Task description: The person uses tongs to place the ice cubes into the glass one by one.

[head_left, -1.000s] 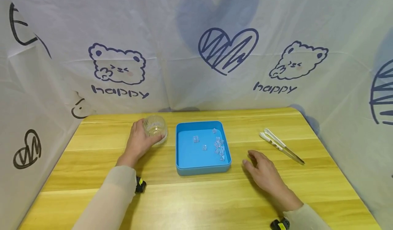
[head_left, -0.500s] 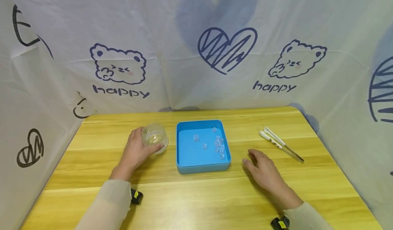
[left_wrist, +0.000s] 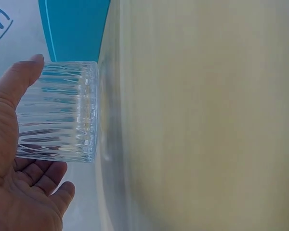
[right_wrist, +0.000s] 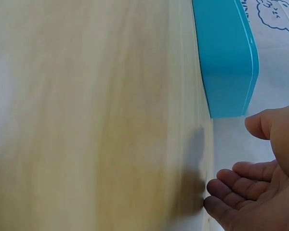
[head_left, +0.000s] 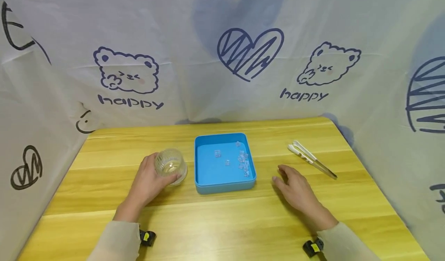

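Note:
My left hand (head_left: pixel 145 185) grips a clear ribbed glass (head_left: pixel 170 166) from its left side, left of the blue tray. In the left wrist view the thumb and fingers hold the ribbed glass (left_wrist: pixel 62 113) at its sides, its base close to the table. Nothing is in my right hand (head_left: pixel 299 193), which rests by the table right of the tray, fingers loosely bent. The right wrist view shows that hand (right_wrist: pixel 260 178) near the corner of the blue tray (right_wrist: pixel 226 72), not touching it.
Several small clear cubes (head_left: pixel 243 158) lie in the blue tray (head_left: pixel 226 187), mostly along its right side. White-handled metal tongs (head_left: pixel 313 160) lie on the wooden table (head_left: pixel 222 230) at the right. A printed cloth (head_left: pixel 194 79) hangs behind and at both sides.
My left hand has drawn the glass nearer to me and slightly left. The right hand keeps nearly the same place, while the whole head view has shifted a little.

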Demonstrator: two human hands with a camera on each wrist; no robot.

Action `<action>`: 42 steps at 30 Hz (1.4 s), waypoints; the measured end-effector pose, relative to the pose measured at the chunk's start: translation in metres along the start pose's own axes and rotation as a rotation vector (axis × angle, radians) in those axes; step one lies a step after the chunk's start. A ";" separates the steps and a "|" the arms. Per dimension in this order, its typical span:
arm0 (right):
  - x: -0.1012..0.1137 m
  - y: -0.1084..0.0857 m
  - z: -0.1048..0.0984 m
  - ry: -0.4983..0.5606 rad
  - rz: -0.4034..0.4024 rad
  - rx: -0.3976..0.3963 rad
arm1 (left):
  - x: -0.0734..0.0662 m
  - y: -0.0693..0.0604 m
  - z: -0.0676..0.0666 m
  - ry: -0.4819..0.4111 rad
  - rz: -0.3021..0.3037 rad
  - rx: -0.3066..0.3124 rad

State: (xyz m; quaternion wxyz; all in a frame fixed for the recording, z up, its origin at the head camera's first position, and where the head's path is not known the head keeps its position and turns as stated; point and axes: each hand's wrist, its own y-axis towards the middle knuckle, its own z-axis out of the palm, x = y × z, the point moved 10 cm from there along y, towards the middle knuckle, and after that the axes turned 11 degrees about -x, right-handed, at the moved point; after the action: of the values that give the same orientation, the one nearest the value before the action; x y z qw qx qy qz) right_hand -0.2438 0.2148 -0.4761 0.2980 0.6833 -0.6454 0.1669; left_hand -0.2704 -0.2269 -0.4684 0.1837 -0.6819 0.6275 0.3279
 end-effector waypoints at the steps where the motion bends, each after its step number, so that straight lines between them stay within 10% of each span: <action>1: -0.001 0.000 0.000 -0.001 -0.002 0.000 | 0.000 -0.003 -0.001 0.002 -0.001 -0.002; 42: -0.046 0.020 -0.051 -0.151 -0.009 -0.111 | -0.031 -0.103 0.004 -0.029 0.041 0.045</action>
State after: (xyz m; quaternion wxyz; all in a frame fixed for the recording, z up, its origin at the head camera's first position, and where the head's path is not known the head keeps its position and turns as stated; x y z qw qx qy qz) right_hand -0.2607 0.2827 -0.4615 0.2867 0.6793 -0.6711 0.0776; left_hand -0.1709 -0.1861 -0.4667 0.2012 -0.6597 0.6460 0.3272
